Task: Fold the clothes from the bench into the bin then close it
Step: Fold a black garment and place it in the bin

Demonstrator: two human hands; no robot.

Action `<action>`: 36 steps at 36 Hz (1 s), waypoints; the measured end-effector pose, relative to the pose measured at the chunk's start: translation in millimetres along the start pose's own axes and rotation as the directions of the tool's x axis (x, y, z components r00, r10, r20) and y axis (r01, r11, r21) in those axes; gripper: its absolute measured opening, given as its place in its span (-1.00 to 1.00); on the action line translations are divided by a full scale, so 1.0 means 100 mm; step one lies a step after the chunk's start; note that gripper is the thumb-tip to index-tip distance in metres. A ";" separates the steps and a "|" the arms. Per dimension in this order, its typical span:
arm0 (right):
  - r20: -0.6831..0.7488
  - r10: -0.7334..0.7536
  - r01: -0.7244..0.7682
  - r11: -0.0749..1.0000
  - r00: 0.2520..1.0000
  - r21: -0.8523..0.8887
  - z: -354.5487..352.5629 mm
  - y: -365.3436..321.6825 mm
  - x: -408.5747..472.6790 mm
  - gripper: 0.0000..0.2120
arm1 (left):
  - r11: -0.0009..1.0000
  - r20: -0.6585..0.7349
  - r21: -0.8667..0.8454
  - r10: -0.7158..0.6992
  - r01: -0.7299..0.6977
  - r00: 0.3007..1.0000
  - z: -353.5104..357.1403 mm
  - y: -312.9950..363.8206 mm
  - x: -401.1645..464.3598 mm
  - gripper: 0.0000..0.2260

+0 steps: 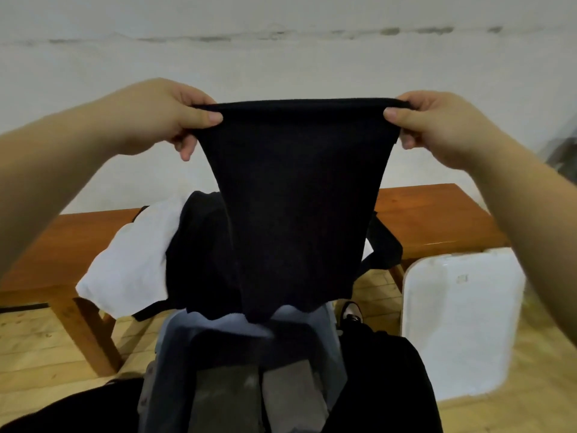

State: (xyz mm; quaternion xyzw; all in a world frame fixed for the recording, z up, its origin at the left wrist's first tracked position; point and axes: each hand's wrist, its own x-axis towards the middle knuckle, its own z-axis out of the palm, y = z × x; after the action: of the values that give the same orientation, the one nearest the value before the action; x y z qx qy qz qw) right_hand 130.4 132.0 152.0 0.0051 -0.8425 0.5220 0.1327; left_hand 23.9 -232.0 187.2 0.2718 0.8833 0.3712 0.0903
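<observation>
A black garment (pixel 293 198) hangs in the air in front of me, stretched by its top edge. My left hand (pixel 168 115) pinches its left corner and my right hand (pixel 437 123) pinches its right corner. Behind it, on the brown wooden bench (pixel 437 220), lie a white garment (pixel 131 260) and more black clothing (pixel 199 254). Below the hanging garment stands a grey-blue bin (pixel 327 339) with folded dark and grey clothes (pixel 237 385) inside. A white lid (pixel 459 317) leans or lies to the right of the bench on the floor.
A pale wall rises behind the bench. The floor (pixel 37 348) is light wood. My dark-clothed legs (pixel 384 385) flank the bin, and a shoe (pixel 351 310) shows beside it. Some dark objects (pixel 562 154) sit at the far right edge.
</observation>
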 end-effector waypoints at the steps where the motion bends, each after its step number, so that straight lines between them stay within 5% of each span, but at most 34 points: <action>1: 0.001 0.022 -0.022 1.000 1.000 -0.011 -0.03 0.06 0.07 -0.90 | 1.000 0.011 -0.011 -0.003 0.004 1.000 0.05 -0.01 0.13 -0.87; 16: -0.135 0.307 -0.284 0.945 0.942 0.164 0.01 1.23 0.98 -0.79 | 0.974 -0.025 -0.184 -0.142 0.135 0.990 1.00 -0.47 1.84 -0.79; 23: -0.042 0.341 -0.328 0.926 0.939 0.185 0.31 1.54 0.37 -0.93 | 0.996 0.005 0.003 -0.094 0.094 0.996 1.38 -0.85 1.24 -0.87; 36: -0.020 0.349 -0.349 0.932 0.937 -0.095 1.07 2.38 -0.87 -0.75 | 0.970 0.083 0.230 0.059 -0.077 0.995 2.30 -1.65 0.17 -0.82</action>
State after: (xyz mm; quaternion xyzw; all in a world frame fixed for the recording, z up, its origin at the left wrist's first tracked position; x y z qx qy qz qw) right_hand 155.6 134.8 -121.9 -0.1519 -0.8541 0.4959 0.0391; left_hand 24.4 -178.6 -91.4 0.3245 0.9069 0.2571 0.0785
